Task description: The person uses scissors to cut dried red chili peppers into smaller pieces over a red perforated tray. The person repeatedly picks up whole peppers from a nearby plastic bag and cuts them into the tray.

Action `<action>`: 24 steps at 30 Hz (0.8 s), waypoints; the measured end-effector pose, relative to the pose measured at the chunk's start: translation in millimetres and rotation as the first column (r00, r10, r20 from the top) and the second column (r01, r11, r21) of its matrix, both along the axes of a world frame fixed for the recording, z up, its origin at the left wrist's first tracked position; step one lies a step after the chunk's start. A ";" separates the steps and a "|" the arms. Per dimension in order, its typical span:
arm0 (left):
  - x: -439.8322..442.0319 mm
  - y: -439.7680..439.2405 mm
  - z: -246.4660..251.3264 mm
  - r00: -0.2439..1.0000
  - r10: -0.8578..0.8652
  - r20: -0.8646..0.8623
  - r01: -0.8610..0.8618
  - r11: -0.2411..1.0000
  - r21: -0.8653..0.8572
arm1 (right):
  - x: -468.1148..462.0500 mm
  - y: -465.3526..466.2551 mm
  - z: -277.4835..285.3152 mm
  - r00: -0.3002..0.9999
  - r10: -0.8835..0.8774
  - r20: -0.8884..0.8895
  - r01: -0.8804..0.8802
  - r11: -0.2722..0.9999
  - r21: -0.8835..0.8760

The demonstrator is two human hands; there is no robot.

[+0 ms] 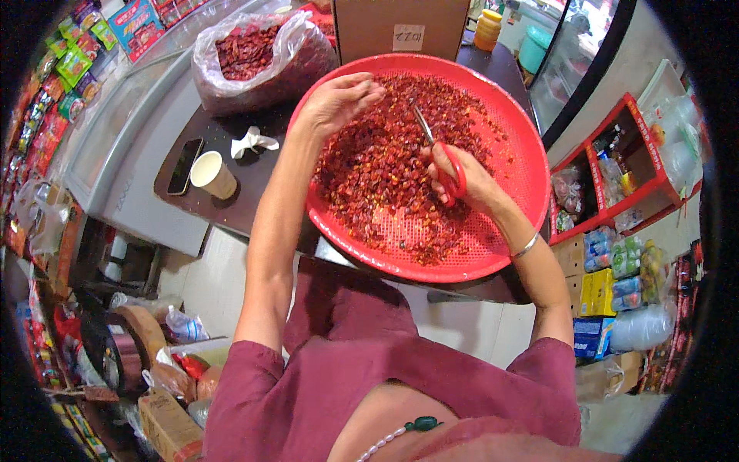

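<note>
A round red plastic sieve basket lies before me, covered with cut dried red chili pieces and pale seeds. In my right hand is a pair of scissors with red handles. Their metal blades point up and left over the chili, and seem to be together. My left hand hovers above the left rear part of the basket, its fingers bent towards one another. Whether anything small sits between those fingers cannot be made out. Bare mesh shows near the basket's front.
Left of the basket, the dark table bears an open plastic bag of dried chilies, a paper cup, a phone and a crumpled tissue. A cardboard box and a yellow-brown jar stand behind. Red shelves are at right.
</note>
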State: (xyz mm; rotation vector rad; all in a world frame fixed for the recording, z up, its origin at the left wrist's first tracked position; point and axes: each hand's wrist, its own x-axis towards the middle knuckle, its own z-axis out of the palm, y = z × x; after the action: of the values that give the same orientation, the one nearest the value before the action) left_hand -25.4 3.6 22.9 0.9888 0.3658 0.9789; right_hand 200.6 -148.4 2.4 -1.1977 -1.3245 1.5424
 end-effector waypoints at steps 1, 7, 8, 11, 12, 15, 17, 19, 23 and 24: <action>6.8 -8.8 -2.3 1.000 -0.019 0.004 0.019 1.000 -0.015 | -5.6 -4.6 3.9 0.998 -0.052 -0.023 0.053 0.998 0.023; 11.5 -9.9 -19.1 0.967 0.008 -0.255 -0.016 0.999 -0.031 | -4.5 -7.9 7.8 0.997 0.015 -0.069 -0.012 0.999 0.044; 12.2 -14.5 -21.4 0.960 0.041 -0.277 -0.053 0.998 -0.036 | -4.2 -8.7 7.2 0.997 0.030 -0.071 -0.027 0.999 0.033; 8.6 -10.9 -27.7 0.967 0.010 -0.255 -0.020 0.999 -0.036 | -5.6 -9.8 7.4 0.995 0.056 -0.084 -0.056 0.998 0.004; 9.7 -12.4 -25.9 0.968 0.024 -0.249 -0.034 0.999 -0.037 | -7.3 -10.9 9.1 0.995 0.044 -0.093 -0.045 0.999 -0.010; 10.7 -11.0 -24.7 0.968 0.015 -0.249 -0.020 1.000 -0.018 | -8.5 -10.9 5.8 0.994 0.040 -0.106 -0.042 0.999 -0.016; 11.2 -16.5 -24.3 0.970 0.004 -0.243 -0.005 1.000 -0.004 | -7.5 -9.8 1.8 0.994 0.060 -0.095 -0.061 0.998 -0.009; 12.3 -18.4 -23.1 0.962 0.008 -0.274 -0.014 1.000 -0.020 | -5.5 -10.3 -1.9 0.988 0.084 -0.128 -0.083 0.997 0.009; 13.4 -19.6 -20.5 0.960 -0.001 -0.279 -0.016 0.998 -0.058 | -6.4 -8.1 -1.6 0.985 0.099 -0.143 -0.099 0.995 0.009; 13.3 -20.0 -20.7 0.963 -0.010 -0.269 -0.012 0.997 -0.081 | -8.3 -9.2 -0.1 0.986 0.094 -0.134 -0.092 0.996 0.019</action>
State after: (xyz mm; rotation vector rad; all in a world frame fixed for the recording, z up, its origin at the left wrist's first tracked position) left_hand -12.1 -16.4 2.2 1.0496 0.6287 0.8240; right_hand 192.3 -157.6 2.3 -1.0168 -1.3149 1.6483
